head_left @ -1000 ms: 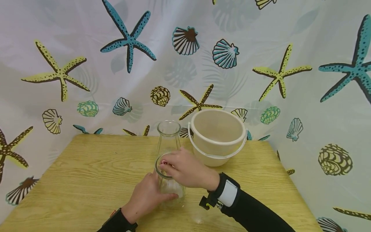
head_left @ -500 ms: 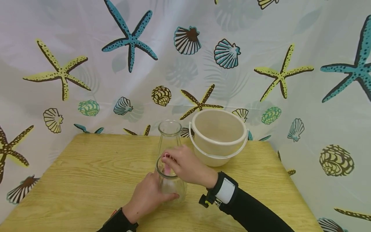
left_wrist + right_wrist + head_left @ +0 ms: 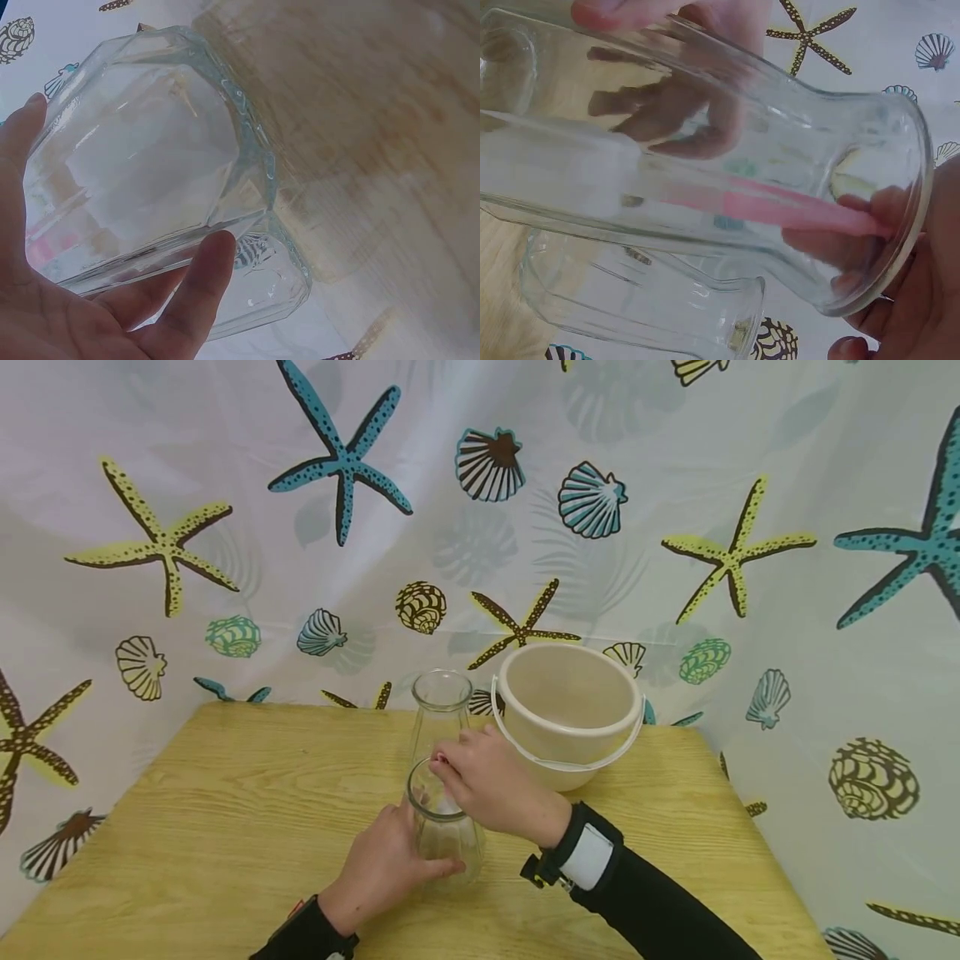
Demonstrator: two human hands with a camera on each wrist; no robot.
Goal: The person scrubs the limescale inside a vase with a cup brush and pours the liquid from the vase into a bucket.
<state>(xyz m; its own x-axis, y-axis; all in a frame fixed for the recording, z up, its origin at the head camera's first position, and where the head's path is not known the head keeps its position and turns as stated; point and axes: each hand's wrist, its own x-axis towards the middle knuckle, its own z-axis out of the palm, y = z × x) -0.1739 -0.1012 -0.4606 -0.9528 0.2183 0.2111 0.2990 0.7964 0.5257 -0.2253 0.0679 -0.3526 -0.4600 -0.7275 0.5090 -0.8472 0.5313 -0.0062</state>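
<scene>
A clear glass vase (image 3: 450, 847) with a wide rim stands near the table's middle, tilted little if at all. My left hand (image 3: 381, 867) grips its lower body, thumb in front; the left wrist view shows the fingers spread round the faceted glass (image 3: 165, 150). At the rim, my right hand (image 3: 495, 783) pinches the end of a bottle brush. Its pink handle (image 3: 772, 208) runs down through the neck in the right wrist view, and its white head (image 3: 555, 169) sits inside the vase. In the head view the right hand hides most of the handle.
A second glass vase (image 3: 441, 722) stands directly behind the first. To its right is a cream bucket (image 3: 570, 747) with a white handle hanging in front. The wooden table (image 3: 247, 793) ends at a shell-patterned curtain (image 3: 360, 585) behind and at the sides.
My right hand has risen slightly and shifted right along the rim with the brush handle. My left hand keeps its hold, and the vase stays nearly in place.
</scene>
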